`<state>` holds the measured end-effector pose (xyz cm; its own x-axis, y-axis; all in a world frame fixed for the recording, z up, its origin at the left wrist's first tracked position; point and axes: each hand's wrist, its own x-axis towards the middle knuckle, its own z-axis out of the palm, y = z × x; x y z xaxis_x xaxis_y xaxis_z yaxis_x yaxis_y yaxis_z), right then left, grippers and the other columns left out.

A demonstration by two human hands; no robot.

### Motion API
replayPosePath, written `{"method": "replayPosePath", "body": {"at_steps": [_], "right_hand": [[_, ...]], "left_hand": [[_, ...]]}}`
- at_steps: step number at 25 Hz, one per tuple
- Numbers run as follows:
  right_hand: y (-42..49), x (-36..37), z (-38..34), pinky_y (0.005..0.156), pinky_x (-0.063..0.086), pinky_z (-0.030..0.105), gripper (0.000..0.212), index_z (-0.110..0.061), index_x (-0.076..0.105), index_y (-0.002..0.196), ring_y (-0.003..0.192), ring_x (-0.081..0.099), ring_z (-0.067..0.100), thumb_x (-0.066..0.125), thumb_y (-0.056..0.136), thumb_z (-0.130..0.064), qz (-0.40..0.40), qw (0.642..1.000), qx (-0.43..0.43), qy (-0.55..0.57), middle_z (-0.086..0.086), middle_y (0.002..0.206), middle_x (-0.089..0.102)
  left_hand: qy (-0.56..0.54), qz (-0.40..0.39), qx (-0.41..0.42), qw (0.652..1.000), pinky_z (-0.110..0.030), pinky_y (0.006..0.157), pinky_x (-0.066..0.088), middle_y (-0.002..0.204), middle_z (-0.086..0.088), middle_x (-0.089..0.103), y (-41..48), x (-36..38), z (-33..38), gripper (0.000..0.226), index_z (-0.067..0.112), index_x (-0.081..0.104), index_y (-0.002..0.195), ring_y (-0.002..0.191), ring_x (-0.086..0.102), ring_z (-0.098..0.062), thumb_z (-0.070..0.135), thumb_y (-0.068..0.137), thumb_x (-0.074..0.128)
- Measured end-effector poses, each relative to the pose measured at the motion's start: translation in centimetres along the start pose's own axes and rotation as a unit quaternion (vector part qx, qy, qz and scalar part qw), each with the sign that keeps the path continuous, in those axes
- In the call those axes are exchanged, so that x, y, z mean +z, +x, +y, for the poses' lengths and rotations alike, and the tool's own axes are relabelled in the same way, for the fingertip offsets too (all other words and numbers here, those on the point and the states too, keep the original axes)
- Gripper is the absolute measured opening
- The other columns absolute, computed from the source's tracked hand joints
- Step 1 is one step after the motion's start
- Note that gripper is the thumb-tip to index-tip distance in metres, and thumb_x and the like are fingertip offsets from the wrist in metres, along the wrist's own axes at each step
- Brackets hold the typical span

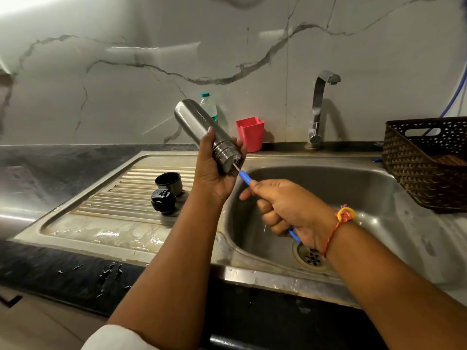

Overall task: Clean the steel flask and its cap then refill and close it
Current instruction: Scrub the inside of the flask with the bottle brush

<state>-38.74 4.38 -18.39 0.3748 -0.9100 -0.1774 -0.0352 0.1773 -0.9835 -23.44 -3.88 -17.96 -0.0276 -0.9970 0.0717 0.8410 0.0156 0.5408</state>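
Note:
My left hand (pixel 214 170) grips the steel flask (pixel 194 122) near its threaded neck, above the sink's left rim. The flask is tilted, base up toward the wall, open mouth down to the right. My right hand (pixel 285 205) holds the blue handle of a bottle brush (pixel 244 178). White bristles show at the flask's mouth; the rest of the brush head is hidden inside. Two black cap parts lie on the ribbed drainboard: a cup-shaped cap (pixel 169 181) and a stopper (pixel 163 200) in front of it.
The steel sink basin (pixel 341 193) with its drain (pixel 312 257) lies under my right hand. A tap (pixel 319 104) stands behind it. A red cup (pixel 250 133) and a plastic water bottle (pixel 209 107) stand by the wall. A dark woven basket (pixel 427 162) sits at right.

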Motion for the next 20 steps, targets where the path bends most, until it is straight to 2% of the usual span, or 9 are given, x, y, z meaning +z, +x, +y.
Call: {"method": "replayPosePath", "body": {"at_steps": [1, 3, 5, 8, 10, 13, 16, 18, 20], "right_hand": [[0.1, 0.0, 0.0, 0.039, 0.024, 0.021, 0.031, -0.013, 0.069, 0.095, 0.038, 0.028, 0.005, 0.046, 0.103, -0.033, 0.050, 0.989, -0.046, -0.128, -0.007, 0.053, 0.036], [0.1, -0.3, 0.1, 0.048, 0.032, 0.026, 0.030, -0.018, 0.070, 0.089, 0.044, 0.042, 0.005, 0.047, 0.102, -0.033, 0.116, 0.918, -0.118, -0.361, -0.008, 0.054, 0.048], [0.2, -0.3, 0.4, 0.053, 0.036, 0.029, 0.030, -0.021, 0.065, 0.089, 0.058, 0.051, 0.012, 0.044, 0.102, -0.038, 0.136, 0.866, -0.123, -0.465, -0.005, 0.066, 0.055], [1.1, 0.4, 0.7, 0.055, 0.037, 0.031, 0.028, -0.025, 0.061, 0.096, 0.063, 0.050, 0.018, 0.040, 0.102, -0.042, 0.184, 0.809, -0.113, -0.546, -0.005, 0.072, 0.049], [0.9, 0.4, 0.7, 0.054, 0.035, 0.030, 0.027, -0.026, 0.062, 0.098, 0.062, 0.049, 0.018, 0.039, 0.103, -0.041, 0.191, 0.804, -0.127, -0.549, -0.005, 0.073, 0.049], [-0.2, -0.2, 1.1, 0.051, 0.036, 0.030, 0.030, -0.027, 0.056, 0.085, 0.062, 0.054, 0.016, 0.037, 0.103, -0.042, 0.148, 0.813, -0.138, -0.546, -0.003, 0.074, 0.057], [0.7, -0.4, 1.2, 0.052, 0.036, 0.030, 0.028, -0.027, 0.062, 0.097, 0.063, 0.054, 0.016, 0.039, 0.102, -0.043, 0.165, 0.806, -0.122, -0.556, -0.004, 0.072, 0.052], [1.4, -0.4, 1.0, 0.055, 0.039, 0.031, 0.028, -0.026, 0.064, 0.103, 0.067, 0.056, 0.020, 0.041, 0.101, -0.042, 0.191, 0.821, -0.115, -0.526, -0.004, 0.072, 0.052], [1.7, -1.0, 0.8, 0.055, 0.038, 0.030, 0.027, -0.024, 0.067, 0.100, 0.069, 0.057, 0.021, 0.044, 0.101, -0.038, 0.207, 0.846, -0.118, -0.477, -0.003, 0.071, 0.055]], "left_hand": [[0.007, 0.032, 0.018, 0.999, -0.036, 0.086, 0.058, 0.090, -0.015, 0.064, 0.2, -0.1, 0.5, 0.048, 0.001, 0.052, 0.116, 0.080, 0.066, -0.023, 0.033, 0.088, 0.073], [0.002, 0.088, 0.048, 0.995, -0.033, 0.079, 0.059, 0.090, -0.015, 0.061, 0.8, -0.7, 1.5, 0.045, 0.005, 0.050, 0.118, 0.072, 0.064, -0.021, 0.032, 0.091, 0.073], [0.001, 0.129, 0.049, 0.990, -0.032, 0.076, 0.058, 0.088, -0.013, 0.062, 1.1, -1.2, 1.1, 0.046, 0.005, 0.051, 0.118, 0.068, 0.063, -0.020, 0.033, 0.089, 0.075], [0.086, 0.145, 0.008, 0.986, -0.034, 0.074, 0.061, 0.094, -0.015, 0.066, 0.6, -1.0, -1.5, 0.054, 0.003, 0.051, 0.120, 0.072, 0.067, -0.022, 0.031, 0.084, 0.080], [0.099, 0.140, 0.001, 0.985, -0.034, 0.076, 0.060, 0.097, -0.017, 0.066, 0.6, -0.8, -1.4, 0.054, 0.002, 0.051, 0.120, 0.074, 0.067, -0.022, 0.031, 0.084, 0.080], [0.050, 0.155, 0.010, 0.987, -0.034, 0.073, 0.059, 0.088, -0.012, 0.064, 1.4, -1.4, 0.6, 0.059, 0.001, 0.053, 0.127, 0.071, 0.064, -0.021, 0.034, 0.086, 0.078], [0.120, 0.164, 0.007, 0.979, -0.036, 0.073, 0.062, 0.093, -0.012, 0.068, 0.5, -1.1, -0.9, 0.059, 0.003, 0.054, 0.125, 0.075, 0.069, -0.021, 0.037, 0.085, 0.080], [0.157, 0.131, -0.002, 0.979, -0.040, 0.088, 0.061, 0.104, -0.016, 0.068, 0.0, -0.2, -2.1, 0.055, 0.003, 0.054, 0.121, 0.088, 0.069, -0.025, 0.036, 0.086, 0.079], [0.134, 0.091, -0.017, 0.987, -0.042, 0.101, 0.055, 0.115, -0.020, 0.068, -0.2, 0.6, -2.1, 0.056, 0.003, 0.052, 0.128, 0.099, 0.067, -0.027, 0.038, 0.091, 0.073]]}}
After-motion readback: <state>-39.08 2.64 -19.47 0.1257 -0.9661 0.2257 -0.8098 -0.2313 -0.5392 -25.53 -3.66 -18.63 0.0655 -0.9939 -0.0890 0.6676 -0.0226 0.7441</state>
